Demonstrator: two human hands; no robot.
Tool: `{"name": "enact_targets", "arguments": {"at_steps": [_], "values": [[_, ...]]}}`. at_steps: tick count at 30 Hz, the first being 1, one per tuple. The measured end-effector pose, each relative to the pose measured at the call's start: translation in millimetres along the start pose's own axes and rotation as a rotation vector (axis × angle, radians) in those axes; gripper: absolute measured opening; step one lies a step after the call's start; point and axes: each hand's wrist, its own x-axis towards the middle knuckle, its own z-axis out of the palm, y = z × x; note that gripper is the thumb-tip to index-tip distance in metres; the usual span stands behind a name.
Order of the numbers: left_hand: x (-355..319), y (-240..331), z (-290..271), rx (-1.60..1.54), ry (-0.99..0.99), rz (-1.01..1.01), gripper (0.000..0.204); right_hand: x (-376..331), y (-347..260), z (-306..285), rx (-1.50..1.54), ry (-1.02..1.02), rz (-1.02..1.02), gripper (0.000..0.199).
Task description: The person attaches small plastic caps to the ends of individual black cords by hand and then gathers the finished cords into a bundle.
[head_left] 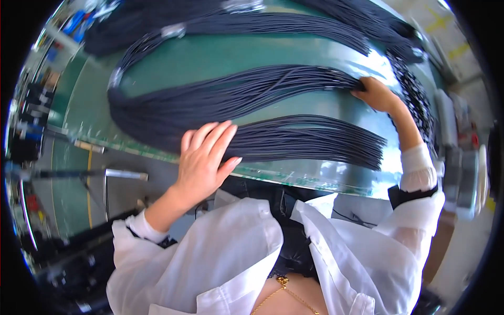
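A long bundle of dark cables lies on the green table, bent round at the left and split into two fans toward the right. My right hand is closed round the gathered end of the farther fan. The nearer fan lies loose near the table's front edge, its cut ends spread at the right. My left hand rests on the bundle where the two fans part, fingers stretched out and thumb apart. A clear wrap binds the strands at the left bend.
More dark cable bundles lie across the far side of the green table. Black connector-like pieces hang in a heap at the right edge. A metal frame stands left of the table, and grey containers stand at the right.
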Motion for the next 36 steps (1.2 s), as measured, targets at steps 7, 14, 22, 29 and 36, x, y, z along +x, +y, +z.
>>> {"name": "enact_targets", "arguments": {"at_steps": [7,14,22,29,36], "values": [[14,8,-2,0.041,0.005,-0.001,0.057,-4,-18,-26,0.380,-0.084,0.028,0.033],[5,-2,-10,0.029,0.038,0.001,0.057,9,-90,-172,0.015,0.214,-0.265,0.037],[10,-13,-20,-0.105,0.006,0.084,0.050,50,-122,-240,-0.379,0.216,-0.106,0.045],[106,-59,-95,-0.329,0.282,0.246,0.035,33,-188,-261,-0.562,0.399,-0.059,0.050],[275,-55,-157,-0.397,0.615,0.576,0.038,-14,-259,-305,-0.875,0.313,-0.120,0.055]]}}
